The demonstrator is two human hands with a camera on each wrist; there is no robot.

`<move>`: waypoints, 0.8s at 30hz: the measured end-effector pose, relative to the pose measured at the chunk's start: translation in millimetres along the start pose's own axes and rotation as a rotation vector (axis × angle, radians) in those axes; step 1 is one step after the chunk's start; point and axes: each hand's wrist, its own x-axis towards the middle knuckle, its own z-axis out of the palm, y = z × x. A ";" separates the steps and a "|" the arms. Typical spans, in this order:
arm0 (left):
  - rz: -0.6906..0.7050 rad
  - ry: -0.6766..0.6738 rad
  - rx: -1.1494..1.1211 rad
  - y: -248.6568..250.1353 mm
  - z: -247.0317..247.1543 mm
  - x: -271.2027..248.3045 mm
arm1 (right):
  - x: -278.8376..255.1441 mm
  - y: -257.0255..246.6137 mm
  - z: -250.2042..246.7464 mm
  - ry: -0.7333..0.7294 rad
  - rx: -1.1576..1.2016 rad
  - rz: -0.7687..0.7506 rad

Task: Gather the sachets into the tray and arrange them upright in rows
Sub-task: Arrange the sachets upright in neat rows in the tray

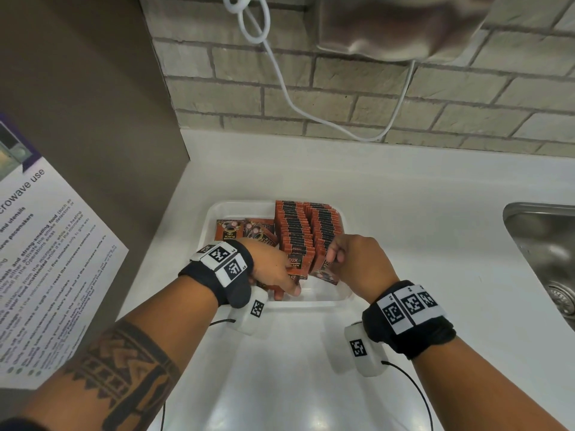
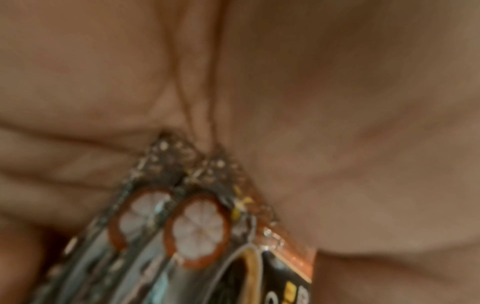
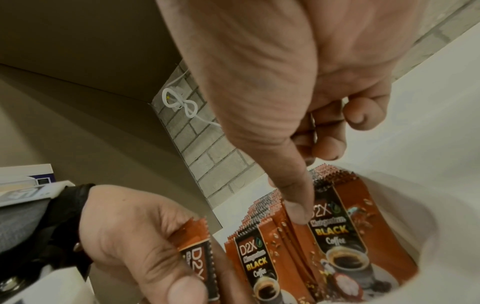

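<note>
A white tray [image 1: 217,209] sits on the counter with two upright rows of orange-and-black coffee sachets [image 1: 294,227] in its right half. Two more sachets [image 1: 228,233] lie flat in the tray's left part. My left hand [image 1: 287,283] at the near-left of the tray grips a small bundle of sachets [image 2: 197,226], also visible from the right wrist [image 3: 197,248]. My right hand [image 1: 337,255] is at the front of the right row [image 3: 335,236]. Its thumb [image 3: 296,205] presses on the front sachets and its fingers curl over their tops.
A steel sink [image 1: 541,244] is set into the counter at the right. A brown cabinet panel with a printed notice [image 1: 46,259] stands on the left. A white cable [image 1: 280,76] hangs down the brick wall behind the tray.
</note>
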 end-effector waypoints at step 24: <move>-0.052 0.670 -0.660 -95.5 -24.4 -88.3 | 10.9 -119.5 22.0 -0.314 -0.006 -0.129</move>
